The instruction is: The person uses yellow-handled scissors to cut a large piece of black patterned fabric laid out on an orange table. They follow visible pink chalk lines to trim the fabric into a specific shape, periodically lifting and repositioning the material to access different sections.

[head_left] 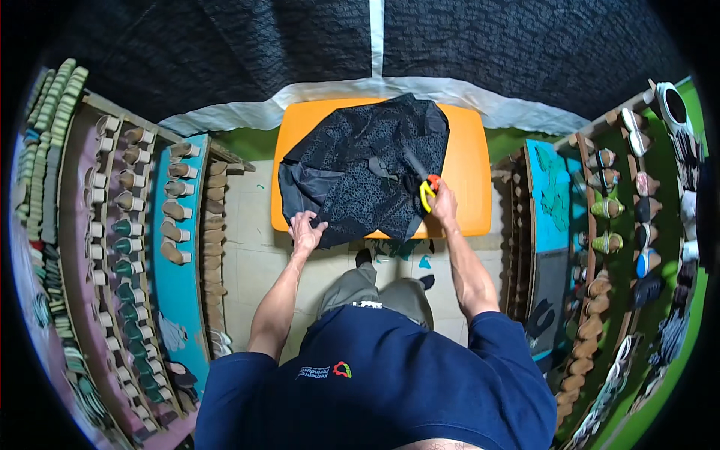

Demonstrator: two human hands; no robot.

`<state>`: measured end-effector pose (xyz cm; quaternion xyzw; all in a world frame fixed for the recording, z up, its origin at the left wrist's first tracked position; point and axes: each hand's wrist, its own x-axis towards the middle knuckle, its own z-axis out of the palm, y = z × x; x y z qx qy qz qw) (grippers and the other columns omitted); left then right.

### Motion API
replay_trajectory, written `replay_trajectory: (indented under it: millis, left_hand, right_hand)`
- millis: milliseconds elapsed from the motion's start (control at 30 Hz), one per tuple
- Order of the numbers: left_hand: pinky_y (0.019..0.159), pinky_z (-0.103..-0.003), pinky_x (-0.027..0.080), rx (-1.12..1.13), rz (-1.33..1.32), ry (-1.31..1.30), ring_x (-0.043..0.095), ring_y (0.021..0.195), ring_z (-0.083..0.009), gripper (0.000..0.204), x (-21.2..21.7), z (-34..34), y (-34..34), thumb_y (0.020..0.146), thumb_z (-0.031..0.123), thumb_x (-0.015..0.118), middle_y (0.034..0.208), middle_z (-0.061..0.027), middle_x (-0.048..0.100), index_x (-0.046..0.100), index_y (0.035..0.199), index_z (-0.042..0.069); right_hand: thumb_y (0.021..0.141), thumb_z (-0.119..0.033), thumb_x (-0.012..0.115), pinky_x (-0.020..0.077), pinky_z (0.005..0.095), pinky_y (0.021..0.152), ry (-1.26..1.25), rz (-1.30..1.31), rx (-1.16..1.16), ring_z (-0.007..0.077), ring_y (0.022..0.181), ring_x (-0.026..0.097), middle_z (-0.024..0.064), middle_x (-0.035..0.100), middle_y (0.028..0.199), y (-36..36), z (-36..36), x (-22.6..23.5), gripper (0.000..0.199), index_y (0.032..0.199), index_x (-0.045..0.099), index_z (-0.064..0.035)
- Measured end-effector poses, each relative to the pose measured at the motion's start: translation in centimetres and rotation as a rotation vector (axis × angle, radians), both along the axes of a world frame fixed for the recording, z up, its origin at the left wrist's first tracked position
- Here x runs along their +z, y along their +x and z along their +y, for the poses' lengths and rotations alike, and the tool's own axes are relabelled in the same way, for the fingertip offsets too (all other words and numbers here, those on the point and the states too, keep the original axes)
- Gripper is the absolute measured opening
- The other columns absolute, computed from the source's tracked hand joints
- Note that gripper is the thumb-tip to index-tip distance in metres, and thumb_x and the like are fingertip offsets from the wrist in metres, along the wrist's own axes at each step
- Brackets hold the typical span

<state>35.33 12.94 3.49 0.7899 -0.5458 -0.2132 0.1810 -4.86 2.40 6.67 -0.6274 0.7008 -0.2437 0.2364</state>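
A dark, patterned piece of fabric (pixel 352 142) lies crumpled over an orange table (pixel 469 165), with a plain dark underside folded up at its left. My right hand (pixel 442 206) is closed around the yellow and orange handles of a pair of scissors (pixel 429 191). The dark blades point up and left over the fabric; whether they are apart cannot be made out. At the fabric's near left edge, my left hand (pixel 306 232) rests on the cloth with its fingers apart.
Racks of shoe lasts (pixel 176 210) stand on the left, and racks with shoes and lasts (pixel 607 206) on the right. Green scraps (pixel 424 262) lie on the tiled floor (pixel 255 262) near my feet. A black sheet (pixel 225 60) hangs behind the table.
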Motion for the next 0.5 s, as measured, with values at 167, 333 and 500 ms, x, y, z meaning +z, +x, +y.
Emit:
replay_trajectory:
  millis: [167,333,500]
  left_hand:
    - [0.089,-0.045,0.05,-0.032,0.129,-0.077,0.064,0.099,-0.0369,0.036,1.9,-2.9,3.1,0.074,0.024,0.084,0.102,-0.017,0.069,0.067,0.101,0.008]
    - [0.099,-0.046,0.045,-0.109,-0.011,-0.176,0.058,0.114,-0.0372,0.041,4.8,-4.1,3.3,0.074,0.015,0.079,0.115,-0.0173,0.065,0.066,0.112,0.011]
    - [0.104,-0.044,0.043,-0.267,0.135,-0.359,0.058,0.117,-0.0309,0.043,8.4,-4.8,-4.5,0.081,0.015,0.077,0.122,-0.0162,0.062,0.066,0.122,0.007]
  right_hand:
    - [0.083,-0.007,0.079,0.0493,0.0242,0.062,0.263,-0.895,-0.174,0.0072,0.068,0.059,-0.0008,0.063,0.081,-9.0,-0.9,1.4,0.022,0.092,0.059,-0.0104]
    - [0.08,-0.015,0.08,0.0466,0.0252,0.056,0.14,-1.17,-0.374,0.0085,0.065,0.056,-0.005,0.056,0.077,-11.2,2.8,8.1,0.026,0.093,0.058,-0.0158]
    - [0.085,-0.006,0.074,0.0454,0.0221,0.062,-0.056,-1.46,-0.394,0.0082,0.069,0.058,-0.0048,0.058,0.08,-11.5,8.5,9.0,0.019,0.096,0.061,-0.014]
